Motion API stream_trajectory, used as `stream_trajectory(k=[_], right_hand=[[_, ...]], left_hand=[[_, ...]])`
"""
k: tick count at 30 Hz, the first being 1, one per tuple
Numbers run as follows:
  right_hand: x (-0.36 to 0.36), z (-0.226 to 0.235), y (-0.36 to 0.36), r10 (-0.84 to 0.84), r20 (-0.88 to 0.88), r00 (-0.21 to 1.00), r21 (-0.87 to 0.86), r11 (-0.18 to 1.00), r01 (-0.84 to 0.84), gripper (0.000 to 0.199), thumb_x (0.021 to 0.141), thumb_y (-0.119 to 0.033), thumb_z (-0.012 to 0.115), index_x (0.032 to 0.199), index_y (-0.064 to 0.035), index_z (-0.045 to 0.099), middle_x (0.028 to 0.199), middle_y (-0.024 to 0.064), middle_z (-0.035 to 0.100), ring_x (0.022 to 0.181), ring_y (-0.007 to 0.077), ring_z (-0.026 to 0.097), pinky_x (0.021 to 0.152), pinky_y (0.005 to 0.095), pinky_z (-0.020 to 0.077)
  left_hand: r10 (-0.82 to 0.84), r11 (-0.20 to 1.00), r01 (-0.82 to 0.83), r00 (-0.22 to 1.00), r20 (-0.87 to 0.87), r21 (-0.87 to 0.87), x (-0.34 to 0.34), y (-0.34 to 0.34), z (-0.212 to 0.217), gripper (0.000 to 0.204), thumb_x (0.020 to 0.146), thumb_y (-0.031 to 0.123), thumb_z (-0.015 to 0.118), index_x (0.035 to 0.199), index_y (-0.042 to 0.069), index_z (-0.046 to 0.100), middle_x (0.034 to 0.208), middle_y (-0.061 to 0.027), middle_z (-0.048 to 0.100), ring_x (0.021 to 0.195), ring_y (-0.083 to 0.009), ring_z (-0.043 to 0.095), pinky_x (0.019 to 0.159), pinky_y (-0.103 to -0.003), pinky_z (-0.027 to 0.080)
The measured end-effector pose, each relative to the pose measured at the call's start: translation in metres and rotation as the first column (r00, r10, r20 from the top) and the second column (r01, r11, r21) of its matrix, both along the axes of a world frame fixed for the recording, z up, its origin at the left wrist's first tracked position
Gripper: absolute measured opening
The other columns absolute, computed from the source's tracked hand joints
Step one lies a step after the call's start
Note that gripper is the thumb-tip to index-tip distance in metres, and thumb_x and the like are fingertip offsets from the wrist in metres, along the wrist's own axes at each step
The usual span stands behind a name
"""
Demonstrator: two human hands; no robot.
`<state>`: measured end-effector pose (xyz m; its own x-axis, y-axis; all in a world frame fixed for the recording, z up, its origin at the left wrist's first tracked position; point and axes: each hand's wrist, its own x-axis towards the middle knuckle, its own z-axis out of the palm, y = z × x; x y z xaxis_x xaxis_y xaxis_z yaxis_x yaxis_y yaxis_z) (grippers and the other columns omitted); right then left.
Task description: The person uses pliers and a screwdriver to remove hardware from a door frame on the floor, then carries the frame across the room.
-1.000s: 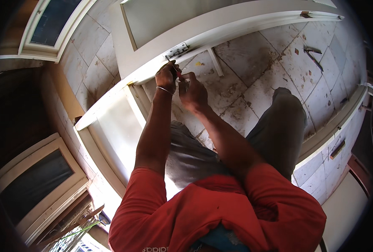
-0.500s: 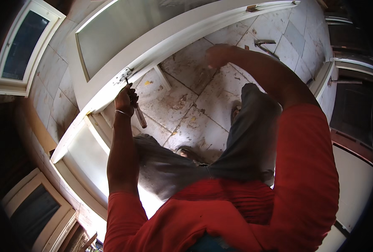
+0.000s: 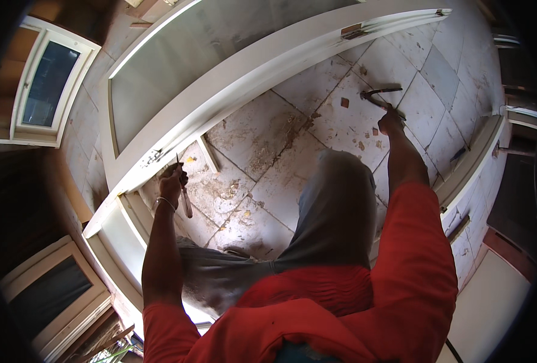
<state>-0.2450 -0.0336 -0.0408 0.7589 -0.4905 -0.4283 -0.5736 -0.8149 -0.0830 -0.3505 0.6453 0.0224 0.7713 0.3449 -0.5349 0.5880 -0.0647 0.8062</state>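
Note:
My left hand (image 3: 172,183) is closed round a screwdriver (image 3: 187,204), its thin shaft pointing up and its handle hanging below the fist. Close by on the edge of a white framed panel (image 3: 220,71) is a metal hinge (image 3: 152,158); the screwdriver's tip is a little apart from it. Far out to the right, my right hand (image 3: 391,123) has its fingers closed at one handle of dark pincers (image 3: 372,95). The pincers lie on the floor with their handles spread. My fingers partly cover that handle.
Dirty white floor tiles (image 3: 268,181) carry dust and small chips. A short white strip (image 3: 207,154) leans by the panel. Framed windows (image 3: 51,85) stand at the left. A pale frame rail (image 3: 471,166) runs along the right.
My right hand has swung outward to the right, down to the pincers. My left hand has drawn the screwdriver's tip away from the hinge. The view has shifted.

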Motion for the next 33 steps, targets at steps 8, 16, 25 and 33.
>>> stream_trajectory(k=[8, 16, 25, 33], right_hand=[[0.003, -0.043, -0.039, 0.219, 0.032, 0.975, -0.213, 0.955, -0.207, 0.032, 0.095, -0.027, 0.054, 0.121, -0.0088, 0.056, 0.121, 0.0182, 0.062, 0.119, 0.0357, 0.056, 0.095, 0.0525, 0.0470], [-0.016, 0.011, 0.034, -0.213, 0.487, 0.847, 0.289, 0.954, 0.073, 0.033, 0.098, -0.036, 0.058, 0.110, -0.0057, 0.063, 0.091, 0.0179, 0.071, 0.091, 0.0346, 0.069, 0.081, 0.0425, 0.0521], [-0.024, 0.137, 0.114, -0.481, 0.813, 0.329, 0.582, 0.693, -0.425, 0.043, 0.105, -0.028, 0.051, 0.130, 0.0066, 0.053, 0.121, 0.0170, 0.062, 0.108, 0.0267, 0.066, 0.093, 0.0375, 0.0539], [0.058, 0.255, 0.233, -0.698, 0.481, 0.531, 0.799, 0.099, -0.593, 0.046, 0.103, -0.025, 0.051, 0.142, -0.0053, 0.037, 0.116, 0.0234, 0.062, 0.090, 0.0313, 0.066, 0.084, 0.0464, 0.0551]], left_hand=[[-0.251, 0.944, 0.276, 0.956, -0.150, 0.179, -0.017, -0.084, -0.059, 0.025, 0.097, 0.016, 0.060, 0.116, 0.001, 0.068, 0.096, -0.0075, 0.071, 0.085, -0.0169, 0.068, 0.075, -0.031, 0.053], [-0.464, 0.797, 0.492, 0.870, -0.168, 0.349, -0.039, -0.117, -0.135, 0.035, 0.092, 0.030, 0.067, 0.117, 0.006, 0.069, 0.104, -0.0127, 0.074, 0.099, -0.0247, 0.069, 0.088, -0.034, 0.052], [-0.518, 0.714, 0.236, 0.812, 0.270, 0.659, 0.032, 0.024, 0.030, 0.035, 0.094, 0.025, 0.069, 0.126, 0.010, 0.066, 0.122, -0.0100, 0.070, 0.114, -0.0239, 0.065, 0.097, -0.035, 0.049], [0.195, 0.381, 0.141, 0.954, -0.229, 0.914, -0.071, 0.238, -0.015, 0.090, 0.081, 0.063, 0.070, 0.154, 0.026, 0.032, 0.148, -0.0193, 0.044, 0.138, -0.0361, 0.040, 0.108, -0.057, 0.035]])
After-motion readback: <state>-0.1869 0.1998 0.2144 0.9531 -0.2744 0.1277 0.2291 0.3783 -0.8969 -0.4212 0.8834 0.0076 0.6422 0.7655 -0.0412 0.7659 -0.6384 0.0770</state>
